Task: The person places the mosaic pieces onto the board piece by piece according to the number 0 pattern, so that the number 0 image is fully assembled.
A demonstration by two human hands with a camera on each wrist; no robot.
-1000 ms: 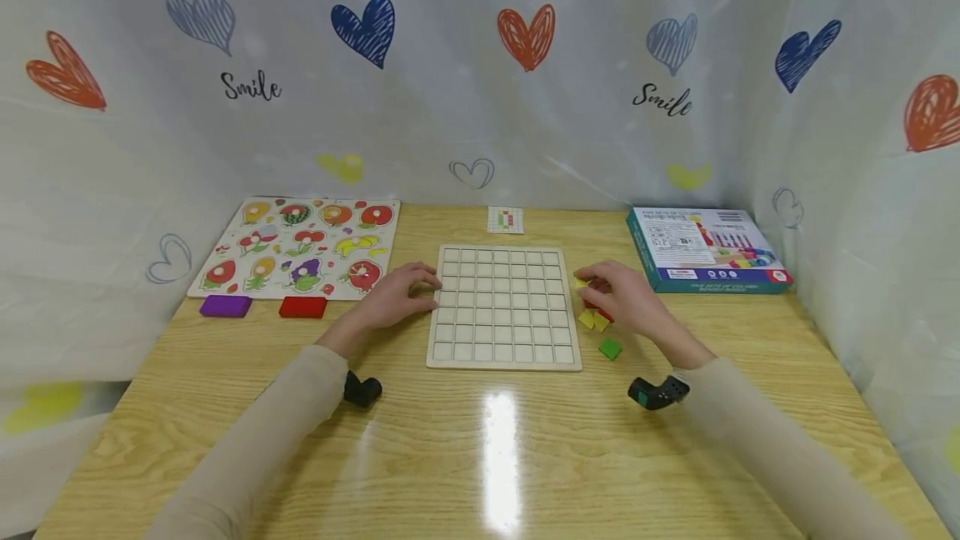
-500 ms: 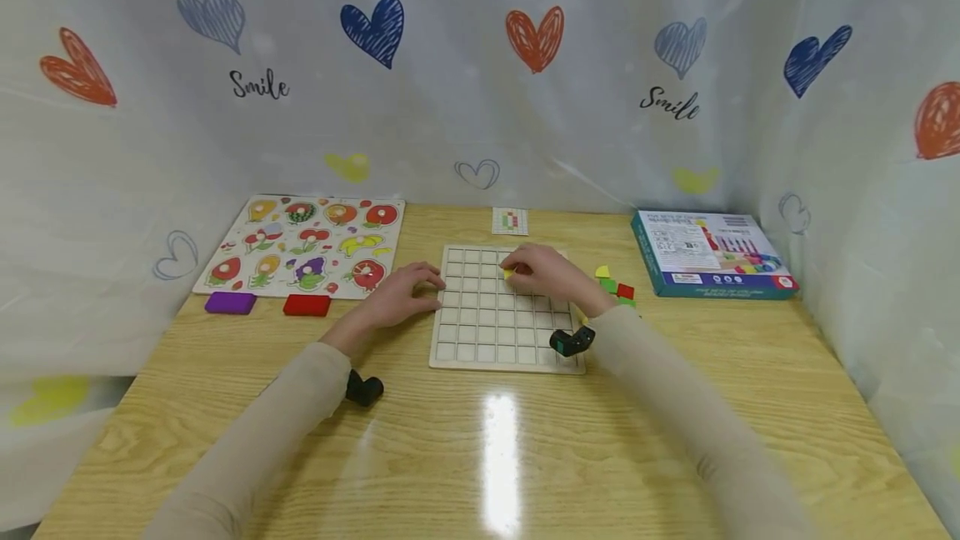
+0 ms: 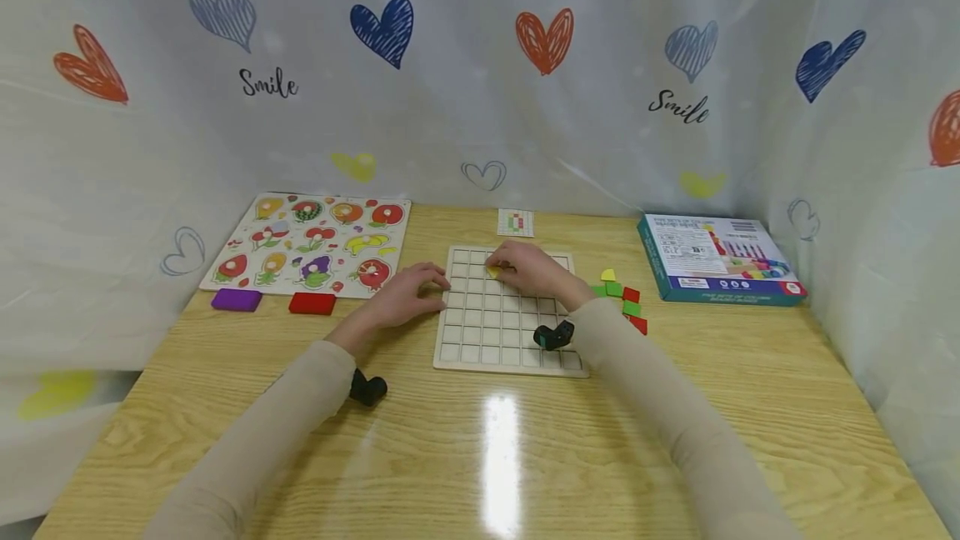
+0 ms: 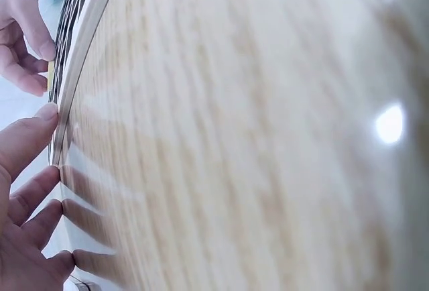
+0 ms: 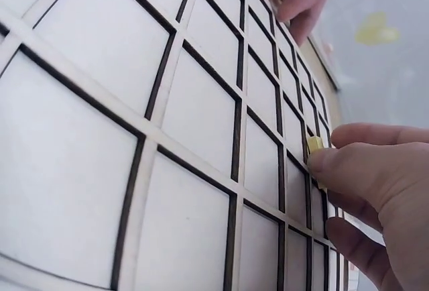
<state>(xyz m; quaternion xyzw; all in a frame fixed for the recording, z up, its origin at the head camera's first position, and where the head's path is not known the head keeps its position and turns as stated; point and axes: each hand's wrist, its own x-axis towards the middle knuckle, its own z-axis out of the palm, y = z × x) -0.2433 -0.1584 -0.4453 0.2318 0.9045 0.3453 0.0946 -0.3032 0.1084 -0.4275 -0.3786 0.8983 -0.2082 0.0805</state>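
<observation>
A white wooden grid board [image 3: 480, 340] [image 5: 201, 123] lies flat in the middle of the table. My right hand [image 3: 525, 269] [image 5: 365, 170] reaches over its far rows and pinches a small yellow square tile [image 3: 492, 272] [image 5: 314, 145] just above a cell. My left hand [image 3: 408, 294] [image 4: 27, 190] rests with straight fingers against the board's left edge [image 4: 74, 96]. A small heap of loose tiles [image 3: 622, 300], yellow, green and red, lies right of the board.
A small pattern card [image 3: 515, 222] lies beyond the board. A flower peg puzzle [image 3: 311, 244] sits at the back left, with a purple block [image 3: 236, 299] and a red block [image 3: 312, 303] in front of it. A teal box [image 3: 716, 258] lies at the right. Heart-print curtains surround the table.
My right hand left the tile heap with a yellow tile and moved left over the board's far rows. My left hand stayed at the board's edge.
</observation>
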